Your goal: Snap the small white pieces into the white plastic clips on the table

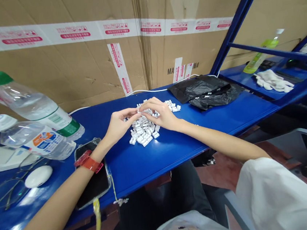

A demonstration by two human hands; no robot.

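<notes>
My left hand (122, 123) and my right hand (161, 113) meet over a heap of small white plastic pieces (143, 132) on the blue table. Thumbs and fingertips of both hands pinch together at one spot. A small white piece (139, 111) shows between the fingertips, mostly hidden by them. The heap lies under and around both hands, and more pieces spread out behind the right hand. A red watch sits on my left wrist.
A black plastic bag (208, 91) lies at the right. Two plastic bottles (43, 139), a phone (95, 183), glasses (6, 192) and a white oval case (38, 176) stand or lie at the left. A large cardboard wall (83, 71) closes off the back.
</notes>
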